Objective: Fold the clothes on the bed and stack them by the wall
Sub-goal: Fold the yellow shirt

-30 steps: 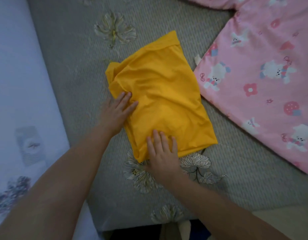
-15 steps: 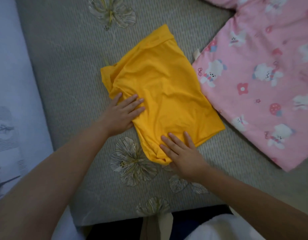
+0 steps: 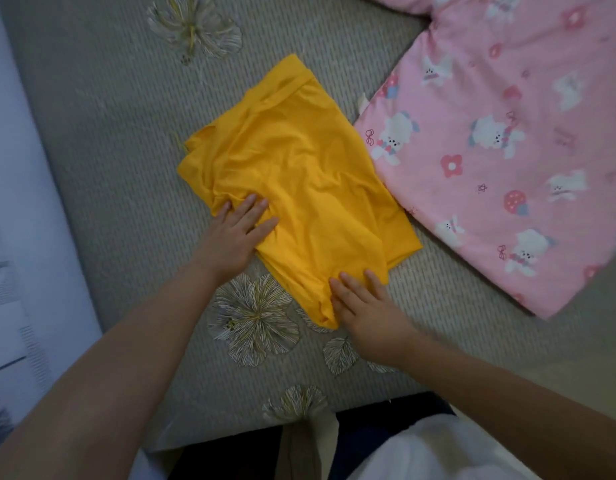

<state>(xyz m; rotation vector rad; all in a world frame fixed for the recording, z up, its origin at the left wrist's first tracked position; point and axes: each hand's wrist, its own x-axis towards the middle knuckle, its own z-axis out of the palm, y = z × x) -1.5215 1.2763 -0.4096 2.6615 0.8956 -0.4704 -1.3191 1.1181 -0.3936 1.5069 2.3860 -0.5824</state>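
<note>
A folded yellow garment (image 3: 299, 188) lies on the grey woven bed cover (image 3: 119, 140) with its waistband end pointing away from me. My left hand (image 3: 235, 233) lies flat on its left edge, fingers straight and spread over the cloth. At the garment's near corner my right hand (image 3: 365, 306) presses down with straight fingers. Neither hand grips the fabric. The cloth is wrinkled between the two hands.
A pink garment (image 3: 507, 150) printed with white animals and flowers is spread out on the right, almost touching the yellow one. A pale wall (image 3: 19, 202) runs along the left side of the bed. The bed's near edge (image 3: 299, 420) is below my arms.
Both hands have slid a little over the yellow garment, smoothing it; the right hand moved from the near edge's middle toward the near corner. The view has shifted slightly.
</note>
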